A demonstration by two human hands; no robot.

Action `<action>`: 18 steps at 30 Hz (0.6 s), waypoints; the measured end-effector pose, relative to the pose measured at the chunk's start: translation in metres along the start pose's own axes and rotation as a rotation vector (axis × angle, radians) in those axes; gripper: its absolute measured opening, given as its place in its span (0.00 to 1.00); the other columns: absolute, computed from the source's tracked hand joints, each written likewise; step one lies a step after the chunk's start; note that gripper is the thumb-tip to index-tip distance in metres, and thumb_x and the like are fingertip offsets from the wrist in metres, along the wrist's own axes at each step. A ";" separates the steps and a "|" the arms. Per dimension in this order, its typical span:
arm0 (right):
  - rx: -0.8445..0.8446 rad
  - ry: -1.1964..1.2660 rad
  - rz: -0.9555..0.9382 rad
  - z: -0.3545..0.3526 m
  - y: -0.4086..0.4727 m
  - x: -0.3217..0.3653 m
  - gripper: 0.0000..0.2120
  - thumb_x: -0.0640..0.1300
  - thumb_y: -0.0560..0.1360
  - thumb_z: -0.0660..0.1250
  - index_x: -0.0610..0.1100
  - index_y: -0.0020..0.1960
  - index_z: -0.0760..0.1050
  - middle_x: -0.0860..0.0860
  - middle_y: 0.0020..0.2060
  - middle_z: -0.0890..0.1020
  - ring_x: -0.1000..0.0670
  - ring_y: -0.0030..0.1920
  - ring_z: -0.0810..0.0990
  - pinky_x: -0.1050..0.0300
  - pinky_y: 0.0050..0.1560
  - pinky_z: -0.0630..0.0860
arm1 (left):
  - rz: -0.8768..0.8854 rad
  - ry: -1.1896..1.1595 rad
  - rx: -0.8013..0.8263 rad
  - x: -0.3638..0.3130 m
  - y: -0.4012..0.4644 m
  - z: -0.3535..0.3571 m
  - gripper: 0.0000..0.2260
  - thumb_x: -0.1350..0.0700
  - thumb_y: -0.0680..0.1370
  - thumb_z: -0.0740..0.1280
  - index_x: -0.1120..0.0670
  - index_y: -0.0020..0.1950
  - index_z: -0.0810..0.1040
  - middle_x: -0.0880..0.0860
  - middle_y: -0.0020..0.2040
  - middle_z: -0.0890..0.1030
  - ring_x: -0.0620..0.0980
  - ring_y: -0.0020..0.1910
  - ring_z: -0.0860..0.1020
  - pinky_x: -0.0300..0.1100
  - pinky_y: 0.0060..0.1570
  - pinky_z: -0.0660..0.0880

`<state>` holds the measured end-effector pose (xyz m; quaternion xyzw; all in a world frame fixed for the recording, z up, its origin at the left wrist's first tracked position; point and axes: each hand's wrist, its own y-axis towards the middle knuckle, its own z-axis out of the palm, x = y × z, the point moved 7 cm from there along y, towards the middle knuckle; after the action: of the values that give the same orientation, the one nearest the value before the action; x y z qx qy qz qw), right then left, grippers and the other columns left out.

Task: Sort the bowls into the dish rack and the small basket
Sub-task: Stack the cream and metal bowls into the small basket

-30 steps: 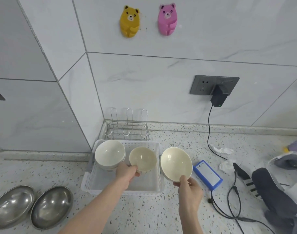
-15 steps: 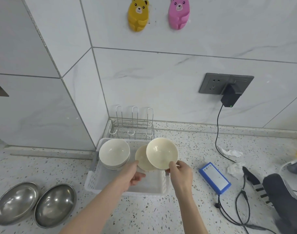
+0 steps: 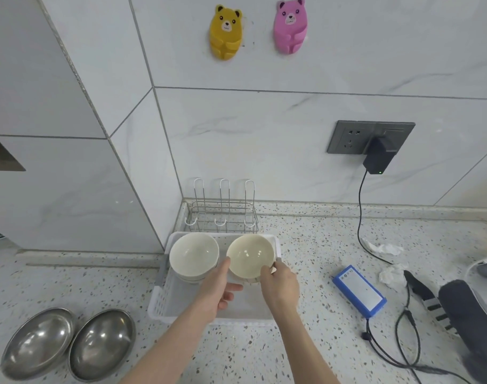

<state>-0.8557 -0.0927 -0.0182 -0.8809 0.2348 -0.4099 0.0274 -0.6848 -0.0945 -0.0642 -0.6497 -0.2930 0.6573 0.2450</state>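
A white plastic basket (image 3: 164, 297) sits on the counter in front of a wire dish rack (image 3: 223, 214) that stands against the wall. A stack of white bowls (image 3: 193, 256) rests in the basket's back left. Beside it, over the basket's right half, is a cream bowl (image 3: 250, 254) nested on another one. My left hand (image 3: 218, 289) touches its left rim with the thumb, and my right hand (image 3: 281, 284) grips its right rim. Two steel bowls (image 3: 37, 342) (image 3: 102, 343) lie on the counter at the front left.
A blue power pack (image 3: 358, 291) with black cables (image 3: 403, 342) lies right of the basket. Crumpled tissues (image 3: 383, 249) and dark clothing (image 3: 469, 314) are at the far right. A charger (image 3: 378, 159) hangs from the wall socket.
My right hand brought its cream bowl leftward from beside the basket and set it onto the bowl held by my left hand, over the basket's right half. The view shifted closer.
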 end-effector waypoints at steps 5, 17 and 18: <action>-0.018 -0.017 -0.002 0.001 -0.002 0.000 0.11 0.45 0.76 0.60 0.42 0.55 0.75 0.48 0.39 0.81 0.46 0.39 0.79 0.57 0.34 0.70 | 0.061 0.033 0.002 -0.003 0.000 0.001 0.11 0.45 0.79 0.65 0.48 0.59 0.74 0.60 0.45 0.86 0.45 0.21 0.66 0.35 0.19 0.57; -0.078 0.029 -0.002 0.005 -0.005 -0.005 0.17 0.46 0.75 0.62 0.44 0.62 0.75 0.49 0.39 0.83 0.47 0.40 0.80 0.54 0.41 0.77 | 0.118 0.029 -0.081 0.002 0.000 0.000 0.14 0.54 0.80 0.66 0.52 0.67 0.74 0.60 0.44 0.85 0.46 0.23 0.66 0.33 0.19 0.57; -0.078 0.016 -0.008 0.005 -0.005 -0.005 0.17 0.47 0.75 0.62 0.44 0.62 0.74 0.48 0.39 0.83 0.47 0.40 0.80 0.54 0.42 0.77 | 0.121 0.028 -0.081 0.002 0.000 0.001 0.14 0.54 0.80 0.66 0.52 0.66 0.74 0.60 0.44 0.85 0.46 0.23 0.66 0.33 0.19 0.57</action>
<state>-0.8529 -0.0871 -0.0235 -0.8789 0.2475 -0.4077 -0.0105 -0.6855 -0.0926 -0.0657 -0.6845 -0.2760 0.6496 0.1825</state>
